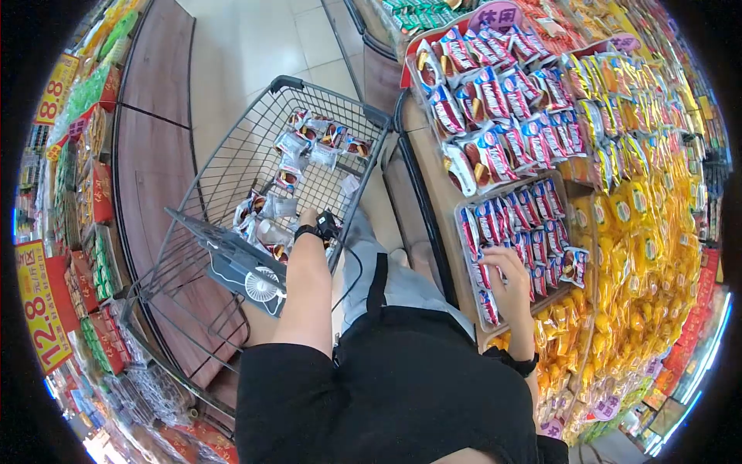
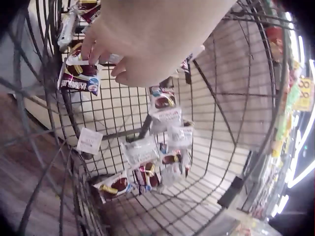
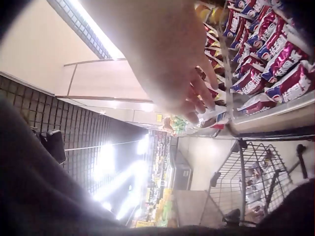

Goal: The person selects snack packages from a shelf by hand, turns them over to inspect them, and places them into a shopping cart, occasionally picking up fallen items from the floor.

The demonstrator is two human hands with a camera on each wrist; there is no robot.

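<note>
In the head view my left hand (image 1: 308, 217) is low inside a wire shopping cart (image 1: 224, 166), among snack packets (image 1: 259, 205). The left wrist view shows that hand (image 2: 133, 46) with loosely bent fingers at the edge of a dark red packet (image 2: 78, 78); no firm grip shows. My right hand (image 1: 508, 282) hangs over a clear tray of red, white and blue packets (image 1: 495, 216) on the shelf. Seen from the right wrist, the hand (image 3: 170, 61) has spread, slightly bent fingers (image 3: 209, 81) beside packets (image 3: 251, 81); their tips partly hide one packet.
More packets (image 1: 309, 139) lie at the cart's far end. A grey panel with a round white pattern (image 1: 263, 284) is at its near side. Above the tray stands a fuller display (image 1: 487, 93), with hanging yellow packs (image 1: 641, 255) to the right. Wooden shelving (image 1: 154, 147) lines the left.
</note>
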